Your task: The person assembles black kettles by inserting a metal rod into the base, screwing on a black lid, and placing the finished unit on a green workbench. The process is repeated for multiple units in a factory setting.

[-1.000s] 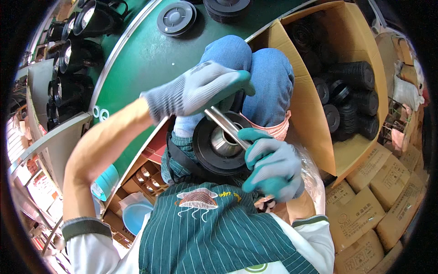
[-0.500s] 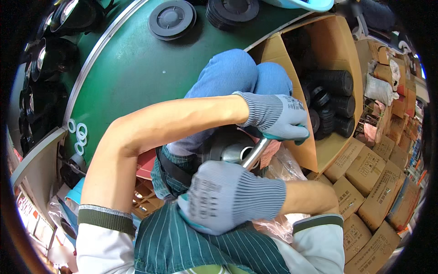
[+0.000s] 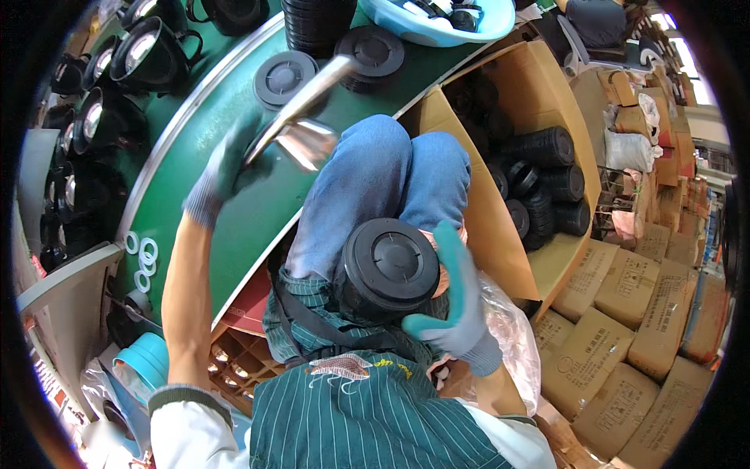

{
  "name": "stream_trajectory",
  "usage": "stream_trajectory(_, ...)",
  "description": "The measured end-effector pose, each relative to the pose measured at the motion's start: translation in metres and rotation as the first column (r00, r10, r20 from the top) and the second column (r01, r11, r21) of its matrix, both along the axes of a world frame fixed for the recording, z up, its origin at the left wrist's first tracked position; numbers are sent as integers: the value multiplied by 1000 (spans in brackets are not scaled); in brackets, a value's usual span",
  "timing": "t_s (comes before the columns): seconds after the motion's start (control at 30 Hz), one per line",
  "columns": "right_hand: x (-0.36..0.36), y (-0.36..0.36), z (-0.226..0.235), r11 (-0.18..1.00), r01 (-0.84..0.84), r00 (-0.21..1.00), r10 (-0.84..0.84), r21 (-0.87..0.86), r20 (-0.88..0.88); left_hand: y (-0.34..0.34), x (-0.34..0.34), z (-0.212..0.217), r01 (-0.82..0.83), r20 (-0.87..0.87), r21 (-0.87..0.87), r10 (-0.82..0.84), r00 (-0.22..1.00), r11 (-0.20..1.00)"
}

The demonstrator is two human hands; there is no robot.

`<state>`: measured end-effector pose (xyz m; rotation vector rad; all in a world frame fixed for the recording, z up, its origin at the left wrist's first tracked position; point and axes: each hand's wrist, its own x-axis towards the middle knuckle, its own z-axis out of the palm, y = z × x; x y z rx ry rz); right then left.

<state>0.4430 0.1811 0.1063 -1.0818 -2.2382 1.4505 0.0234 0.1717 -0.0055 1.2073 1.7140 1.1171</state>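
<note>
"Where was the black canister (image 3: 394, 262)?"

"In the person's lap (image 3: 324, 230), near the centre of the view, its round face tipped up toward the camera."

"And the hands?"

"The left hand (image 3: 238, 152), at ten o'clock from it over the green table (image 3: 258, 227), looked curled round a silver metal tool (image 3: 312, 92), blurred though both were. The right hand (image 3: 461, 301), at four o'clock, had thumb and fingers spread wide, gripping nothing; whether it touched the canister's side, I couldn't tell."

"How was that best handled?"

"I'd judge the tool wanted a firm grip, well clear of the knees (image 3: 379, 144) and the stacked black discs (image 3: 371, 55) at twelve o'clock, with the free palm steadying the canister against rolling."

"And how did the canister look?"

"Dull black and round, with stepped rings about a flat face; a smaller circle sat in the middle, marked by short notches."
</note>
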Motion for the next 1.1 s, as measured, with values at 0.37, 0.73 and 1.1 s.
stream_trajectory(0.37,-10,-29,21,933,-71,986,118,352,-116,-160,-5,-42,-660,-666,-168,410,624,732)
stream_trajectory(0.73,-58,16,12,805,136,670,-504,-577,-545,-165,80,75,301,-657,530,159,737,793)
stream_trajectory(1.1,-188,75,-51,372,-490,581,-534,-788,-614,-79,-10,172,-16,-594,624,488,639,781)
